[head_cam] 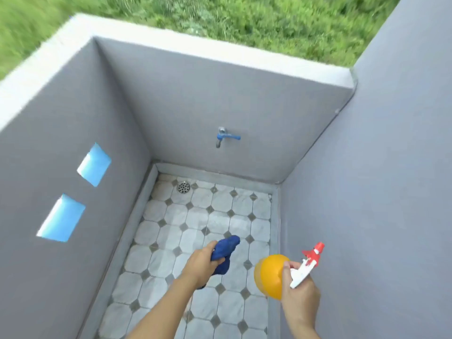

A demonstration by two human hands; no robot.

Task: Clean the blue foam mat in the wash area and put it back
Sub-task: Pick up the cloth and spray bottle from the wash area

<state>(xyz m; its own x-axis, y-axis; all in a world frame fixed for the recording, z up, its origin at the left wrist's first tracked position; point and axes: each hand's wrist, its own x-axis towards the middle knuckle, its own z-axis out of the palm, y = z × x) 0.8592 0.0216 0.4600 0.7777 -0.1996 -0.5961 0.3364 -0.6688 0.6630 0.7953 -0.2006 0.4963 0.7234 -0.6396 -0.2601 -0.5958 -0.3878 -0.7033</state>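
Fingers of the left hand (201,266) curl around one crumpled dark blue cloth (223,253); the right hand (299,288) grips one round orange spray bottle (269,275) by its white and red trigger head, both above grey patterned floor tiles (215,216), one blue-handled tap (223,137) beyond

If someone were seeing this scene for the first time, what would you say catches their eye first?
Most likely the orange spray bottle with its white and red trigger, held in the right hand at lower right. Next, the dark blue cloth bunched in the grip of the left hand, above the patterned tile floor. Further off, a blue-handled tap sticks out of the grey back wall.
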